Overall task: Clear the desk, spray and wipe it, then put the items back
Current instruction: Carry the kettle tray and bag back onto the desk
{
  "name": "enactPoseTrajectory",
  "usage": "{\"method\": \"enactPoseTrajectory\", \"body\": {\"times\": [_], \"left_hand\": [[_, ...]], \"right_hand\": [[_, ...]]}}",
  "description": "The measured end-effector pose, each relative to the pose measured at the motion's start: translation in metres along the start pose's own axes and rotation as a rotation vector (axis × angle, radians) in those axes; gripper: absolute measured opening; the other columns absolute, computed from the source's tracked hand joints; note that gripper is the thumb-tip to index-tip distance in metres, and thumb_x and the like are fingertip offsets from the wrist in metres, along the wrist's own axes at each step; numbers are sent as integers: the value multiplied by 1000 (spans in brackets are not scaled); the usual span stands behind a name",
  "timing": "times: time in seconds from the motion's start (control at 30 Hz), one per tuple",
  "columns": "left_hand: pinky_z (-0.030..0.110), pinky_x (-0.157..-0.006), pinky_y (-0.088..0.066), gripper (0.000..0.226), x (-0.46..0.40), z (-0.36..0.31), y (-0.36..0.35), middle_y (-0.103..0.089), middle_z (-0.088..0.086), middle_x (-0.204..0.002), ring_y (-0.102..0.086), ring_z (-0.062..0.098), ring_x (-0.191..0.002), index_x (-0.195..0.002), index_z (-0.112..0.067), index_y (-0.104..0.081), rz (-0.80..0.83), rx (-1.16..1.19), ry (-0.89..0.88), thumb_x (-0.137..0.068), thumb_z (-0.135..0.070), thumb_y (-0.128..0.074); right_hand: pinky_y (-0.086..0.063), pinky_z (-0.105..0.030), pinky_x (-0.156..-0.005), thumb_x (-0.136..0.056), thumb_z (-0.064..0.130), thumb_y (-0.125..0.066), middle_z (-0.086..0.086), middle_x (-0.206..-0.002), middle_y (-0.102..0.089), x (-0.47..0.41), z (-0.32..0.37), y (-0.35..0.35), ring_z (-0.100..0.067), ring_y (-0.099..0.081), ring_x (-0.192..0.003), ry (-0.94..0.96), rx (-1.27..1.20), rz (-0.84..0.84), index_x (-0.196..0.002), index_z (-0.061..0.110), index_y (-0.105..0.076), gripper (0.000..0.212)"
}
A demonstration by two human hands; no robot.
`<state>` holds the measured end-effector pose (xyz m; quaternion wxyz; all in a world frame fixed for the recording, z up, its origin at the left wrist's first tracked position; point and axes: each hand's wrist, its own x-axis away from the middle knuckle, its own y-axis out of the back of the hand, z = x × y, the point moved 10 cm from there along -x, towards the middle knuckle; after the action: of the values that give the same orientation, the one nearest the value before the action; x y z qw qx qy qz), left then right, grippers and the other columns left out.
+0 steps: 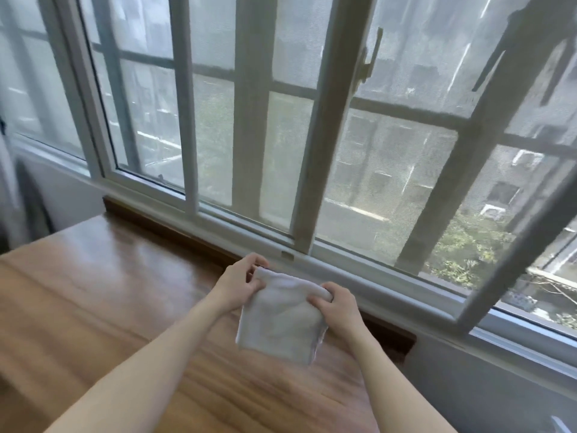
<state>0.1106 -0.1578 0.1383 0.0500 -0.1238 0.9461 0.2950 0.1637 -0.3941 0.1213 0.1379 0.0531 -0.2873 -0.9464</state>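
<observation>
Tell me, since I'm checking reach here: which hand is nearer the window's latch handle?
Right. The right hand pinches the white cloth's upper right corner, almost directly below the latch handle; the left hand holds the other corner, farther left.

A white sliding window [243, 126] is standing behind; trees [462, 248] and buildings [390, 157] are showing through its screen.

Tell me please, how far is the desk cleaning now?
Done, it seems: the visible part of the wooden desk carries no items, so clearing looks finished. In hand: the left hand and right hand each grip the top edge of a white cloth, held above the desk by the window. Whether spraying happened cannot be told; no bottle shows. Left: the wiping, if not done yet, and putting the items back.
</observation>
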Motion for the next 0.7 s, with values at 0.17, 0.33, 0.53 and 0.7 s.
{"method": "enactPoseTrajectory", "body": {"times": [0.17,0.33,0.53,0.7], "left_hand": [[25,-78,-48,39,-11,52,56,-60,-7,-87,-56,8,-73,-98,-39,-55,10,-2,44,-79,-9,-73],[17,-73,-45,37,-25,98,101,-61,-4,-89,-58,11,-77,-102,-30,-57,39,-13,50,-79,-7,-73],[17,-68,-43,36,-42,135,122,-61,-4,-89,-56,8,-76,-104,-28,-57,115,4,77,-80,-7,-72],[9,-63,-41,38,-57,164,125,-60,-5,-91,-57,6,-79,-107,-30,-56,155,5,113,-81,-8,-72]], "right_hand": [[-42,-19,-60,-82,25,-75,10,-73,-67,-18,29,-67,1,-58,-69,-36,-23,-27,-75,25,-67,10],[-44,-14,-59,-80,31,-74,14,-77,-70,-27,50,-127,2,-62,-75,-93,-38,-71,-78,29,-70,5],[-45,-21,-61,-81,33,-74,9,-80,-69,-32,58,-171,-4,-61,-76,-187,-20,-93,-79,27,-69,8],[-41,-14,-53,-81,32,-73,10,-75,-67,-42,54,-197,-1,-58,-68,-239,-32,-52,-77,28,-67,8]]}}
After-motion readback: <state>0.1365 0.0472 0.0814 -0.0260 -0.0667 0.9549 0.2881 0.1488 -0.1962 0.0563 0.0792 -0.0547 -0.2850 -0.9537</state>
